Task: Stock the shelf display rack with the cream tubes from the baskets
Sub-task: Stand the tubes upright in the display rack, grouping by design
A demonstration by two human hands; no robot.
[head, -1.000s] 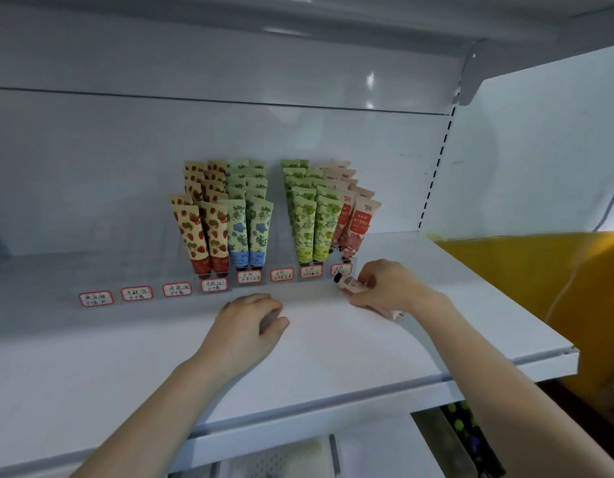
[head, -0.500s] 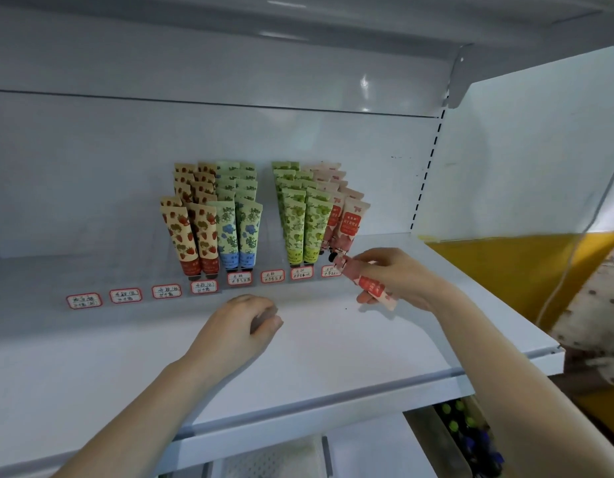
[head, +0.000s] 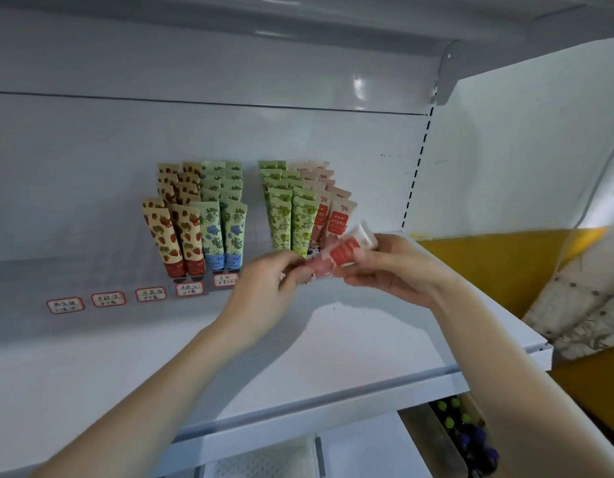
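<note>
Tube point(head: 343, 255) between hands — right hand point(head: 390, 270) grips, left hand point(head: 271, 288) pinches.

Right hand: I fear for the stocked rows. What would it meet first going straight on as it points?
Probably the left hand, which pinches the other end of the same tube; the right hand points leftward at it. The rows look further back, though depth is unclear.

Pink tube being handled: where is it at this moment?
Head view, right of centre: the pink tube is held over the shelf between the left hand and the right hand, just in front of the stocked pink row.
</note>
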